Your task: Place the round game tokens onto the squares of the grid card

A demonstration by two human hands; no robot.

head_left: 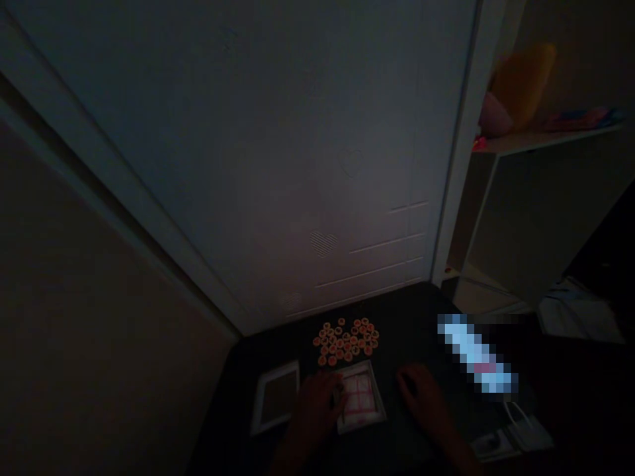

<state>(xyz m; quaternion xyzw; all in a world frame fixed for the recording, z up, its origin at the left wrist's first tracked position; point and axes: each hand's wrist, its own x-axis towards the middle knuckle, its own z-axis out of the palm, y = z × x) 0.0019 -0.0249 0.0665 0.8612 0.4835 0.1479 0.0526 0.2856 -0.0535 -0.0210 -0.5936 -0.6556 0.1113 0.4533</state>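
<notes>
Hands both down on dark table (411, 324), light very poor. Left hand (315, 404) lies over left edge of white tray (364, 396), which sits mid-table toward the near edge; cannot tell whether the fingers clasp it. Right hand (421, 393) flat, unclenched, holding nothing, just right of tray. Round orange pieces (347, 340) heaped by far edge. Box lid (275, 396) left of tray.

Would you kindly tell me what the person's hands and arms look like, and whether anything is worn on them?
The left hand and the right hand are both bare, with no gloves. No sleeve or cuff shows on either arm up to the picture's lower edge. The light is too dim to tell whether there is a ring, a watch or a band.
</notes>
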